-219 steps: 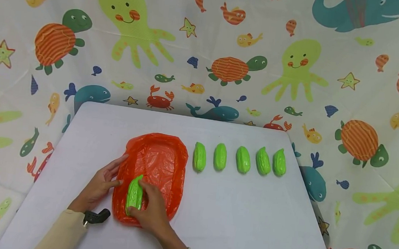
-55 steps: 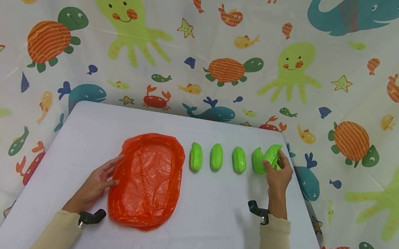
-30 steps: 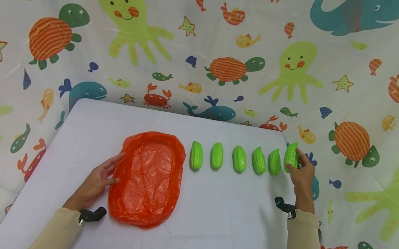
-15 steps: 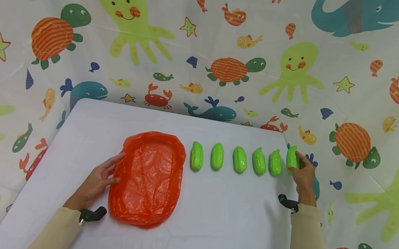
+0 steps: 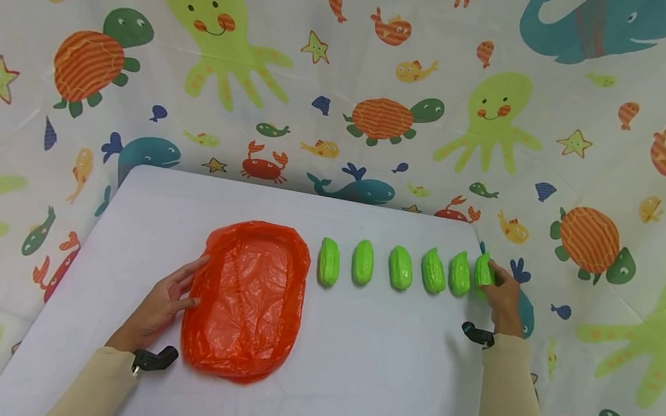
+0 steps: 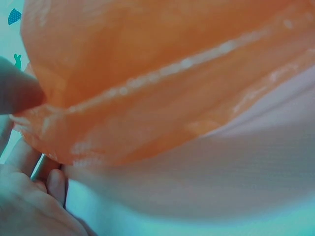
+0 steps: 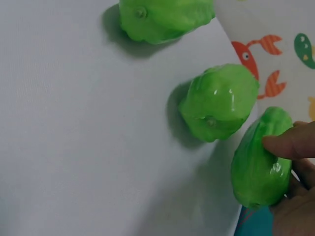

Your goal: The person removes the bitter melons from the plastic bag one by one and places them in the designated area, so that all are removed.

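A red plastic bag [image 5: 249,293], its mouth spread wide, lies left of the middle of the white table. At its left edge is my left hand [image 5: 154,311]; in the left wrist view, the bag's edge [image 6: 44,123] passes between thumb and fingers. Far right, my right hand [image 5: 506,296] pinches a green ridged toy vegetable [image 5: 484,273] near the table's right edge, its tip pointing away. The right wrist view shows the thumb across that toy vegetable [image 7: 261,167]. Beside it, apart, is another green toy vegetable [image 5: 460,273], the nearest of a row.
More green toy vegetables continue the row leftward, from one [image 5: 434,271] to the one nearest the bag [image 5: 329,262]. A curtain [image 5: 321,75] printed with sea animals hangs behind the table [image 5: 366,369]. Each wrist wears a black camera [image 5: 156,358].
My right hand has gone from the bag to the row's right end, carrying the toy vegetable past the others, then lowering it slightly. My left hand stays at the bag's edge.
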Motion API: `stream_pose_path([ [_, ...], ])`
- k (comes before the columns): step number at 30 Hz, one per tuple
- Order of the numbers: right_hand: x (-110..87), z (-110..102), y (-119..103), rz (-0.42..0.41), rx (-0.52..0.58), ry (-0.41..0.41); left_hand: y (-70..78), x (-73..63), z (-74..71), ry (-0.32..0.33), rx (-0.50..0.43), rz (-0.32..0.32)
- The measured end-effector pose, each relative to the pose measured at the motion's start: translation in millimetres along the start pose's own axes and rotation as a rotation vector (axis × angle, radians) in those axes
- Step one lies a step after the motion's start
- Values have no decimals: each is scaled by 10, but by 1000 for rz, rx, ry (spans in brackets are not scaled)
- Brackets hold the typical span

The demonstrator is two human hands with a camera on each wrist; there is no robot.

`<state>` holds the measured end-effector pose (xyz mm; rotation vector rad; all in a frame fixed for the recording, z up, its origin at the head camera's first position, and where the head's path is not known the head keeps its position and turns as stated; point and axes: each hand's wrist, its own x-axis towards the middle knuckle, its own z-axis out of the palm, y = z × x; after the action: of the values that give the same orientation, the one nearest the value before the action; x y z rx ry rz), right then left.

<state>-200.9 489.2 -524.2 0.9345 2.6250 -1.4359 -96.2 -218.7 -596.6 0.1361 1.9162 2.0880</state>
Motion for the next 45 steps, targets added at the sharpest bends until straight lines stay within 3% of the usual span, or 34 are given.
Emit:
stream_pose_path([
  [15, 135, 33, 168, -1, -10, 3, 35, 4, -3, 2, 6, 9],
  [33, 58, 79, 121, -64, -198, 70, 39, 4, 51, 16, -1, -15],
  [38, 1, 128, 49, -120, -236, 122, 50, -21, 64, 33, -25, -26],
  [45, -210, 305, -8, -282, -309, 213, 63, -19, 108, 77, -21, -64],
])
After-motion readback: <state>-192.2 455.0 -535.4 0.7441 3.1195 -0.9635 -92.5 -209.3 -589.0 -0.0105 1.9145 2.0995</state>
